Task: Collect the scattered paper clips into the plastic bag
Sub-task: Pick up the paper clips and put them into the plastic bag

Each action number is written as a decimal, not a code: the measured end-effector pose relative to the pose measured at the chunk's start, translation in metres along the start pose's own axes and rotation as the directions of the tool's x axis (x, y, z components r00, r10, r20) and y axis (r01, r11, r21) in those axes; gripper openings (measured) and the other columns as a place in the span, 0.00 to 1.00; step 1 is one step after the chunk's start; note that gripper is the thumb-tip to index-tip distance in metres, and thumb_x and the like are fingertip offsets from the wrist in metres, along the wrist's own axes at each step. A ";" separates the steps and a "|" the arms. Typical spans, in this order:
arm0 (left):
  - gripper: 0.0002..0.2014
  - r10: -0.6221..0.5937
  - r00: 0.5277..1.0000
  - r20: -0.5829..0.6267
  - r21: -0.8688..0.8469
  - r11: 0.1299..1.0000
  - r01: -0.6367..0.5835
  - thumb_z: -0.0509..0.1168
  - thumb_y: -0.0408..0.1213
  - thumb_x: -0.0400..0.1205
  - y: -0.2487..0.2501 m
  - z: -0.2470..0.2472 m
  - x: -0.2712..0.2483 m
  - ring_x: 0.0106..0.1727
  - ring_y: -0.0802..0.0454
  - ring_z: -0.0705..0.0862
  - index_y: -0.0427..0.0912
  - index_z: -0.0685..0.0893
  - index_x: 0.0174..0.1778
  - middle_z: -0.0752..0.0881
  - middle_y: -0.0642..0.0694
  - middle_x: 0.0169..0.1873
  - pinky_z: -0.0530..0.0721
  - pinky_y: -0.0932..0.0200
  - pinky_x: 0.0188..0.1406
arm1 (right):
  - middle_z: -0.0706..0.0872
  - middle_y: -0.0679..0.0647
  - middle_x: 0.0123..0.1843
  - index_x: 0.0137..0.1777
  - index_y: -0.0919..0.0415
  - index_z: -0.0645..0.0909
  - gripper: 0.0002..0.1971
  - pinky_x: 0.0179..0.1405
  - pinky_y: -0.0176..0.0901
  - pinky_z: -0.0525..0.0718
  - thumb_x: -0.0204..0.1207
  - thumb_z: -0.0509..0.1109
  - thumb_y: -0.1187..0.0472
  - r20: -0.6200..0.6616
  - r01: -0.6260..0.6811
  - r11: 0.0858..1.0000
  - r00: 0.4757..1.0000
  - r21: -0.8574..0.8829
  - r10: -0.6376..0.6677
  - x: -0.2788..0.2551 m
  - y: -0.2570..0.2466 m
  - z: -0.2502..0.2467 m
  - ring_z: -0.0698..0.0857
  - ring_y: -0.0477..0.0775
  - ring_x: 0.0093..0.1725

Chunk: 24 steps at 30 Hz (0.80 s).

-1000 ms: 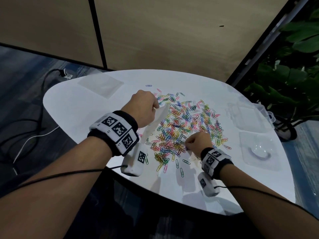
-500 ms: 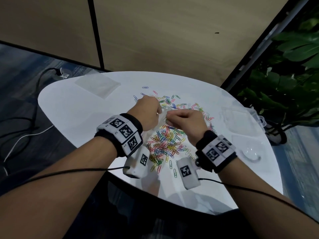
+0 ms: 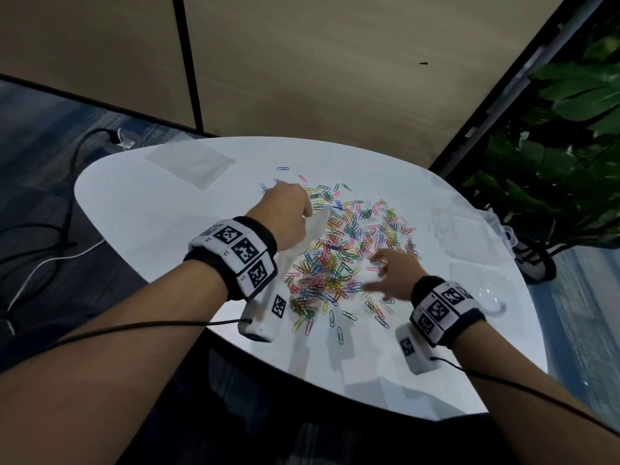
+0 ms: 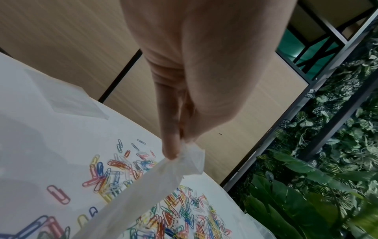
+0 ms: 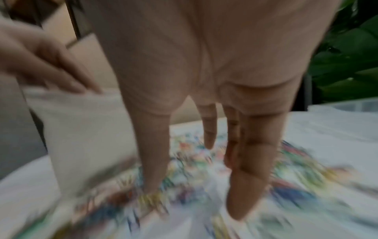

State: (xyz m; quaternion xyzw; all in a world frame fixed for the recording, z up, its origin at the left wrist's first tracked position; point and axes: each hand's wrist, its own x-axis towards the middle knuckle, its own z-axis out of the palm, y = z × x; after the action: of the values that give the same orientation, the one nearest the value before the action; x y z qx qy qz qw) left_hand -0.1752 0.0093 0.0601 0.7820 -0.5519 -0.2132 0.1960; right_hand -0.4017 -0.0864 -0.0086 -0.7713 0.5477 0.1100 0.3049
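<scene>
Many coloured paper clips (image 3: 349, 250) lie scattered on the white round table (image 3: 161, 229). My left hand (image 3: 290, 214) pinches the top corner of a clear plastic bag (image 3: 310, 234), which hangs down toward the pile; the pinch shows closely in the left wrist view, bag (image 4: 155, 182), left hand (image 4: 174, 145). My right hand (image 3: 385, 273) hovers low over the near right part of the pile with fingers spread and straight. The right wrist view is blurred: right hand (image 5: 204, 169), bag (image 5: 85, 132), clips (image 5: 184, 186) beneath the fingers.
A flat clear bag (image 3: 189, 162) lies at the table's far left. Clear plastic boxes and lids (image 3: 469, 236) sit at the right edge, beside leafy plants (image 3: 553, 156). Cables (image 3: 50, 256) run over the floor on the left. A beige wall stands behind.
My right hand left the bag's mouth, came down and toward me, and opened over the near right of the pile. The left hand kept holding the bag.
</scene>
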 end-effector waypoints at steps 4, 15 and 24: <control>0.17 -0.032 0.999 -0.008 -0.012 0.999 0.032 0.64 0.26 0.81 -0.007 -0.003 0.002 0.54 0.42 0.88 0.42 0.90 0.62 0.90 0.40 0.57 0.88 0.53 0.53 | 0.69 0.61 0.77 0.82 0.54 0.59 0.58 0.68 0.54 0.82 0.54 0.88 0.43 0.157 -0.041 0.976 0.985 -0.216 0.076 -0.006 0.030 0.045 0.79 0.61 0.68; 0.17 -0.046 0.999 -0.026 -0.018 0.999 0.046 0.63 0.27 0.82 -0.022 -0.011 -0.002 0.54 0.41 0.89 0.42 0.90 0.62 0.90 0.40 0.58 0.86 0.55 0.53 | 0.69 0.59 0.74 0.79 0.45 0.71 0.32 0.71 0.51 0.79 0.76 0.75 0.58 -0.076 0.205 0.947 0.970 -0.246 -0.230 0.017 -0.030 0.088 0.78 0.62 0.68; 0.17 -0.030 0.999 -0.020 0.018 0.999 0.031 0.63 0.27 0.81 -0.022 -0.012 -0.002 0.54 0.42 0.87 0.43 0.90 0.62 0.89 0.41 0.59 0.84 0.55 0.50 | 0.93 0.55 0.45 0.50 0.62 0.92 0.07 0.46 0.34 0.86 0.78 0.73 0.64 -0.164 0.186 0.974 0.965 -0.131 -0.206 0.025 -0.027 0.063 0.86 0.48 0.38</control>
State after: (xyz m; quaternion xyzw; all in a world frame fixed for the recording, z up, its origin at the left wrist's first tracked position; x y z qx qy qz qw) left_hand -0.1519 0.0186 0.0577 0.7943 -0.5398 -0.2031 0.1910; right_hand -0.3573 -0.0629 -0.0618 -0.8446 0.4864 0.0419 0.2200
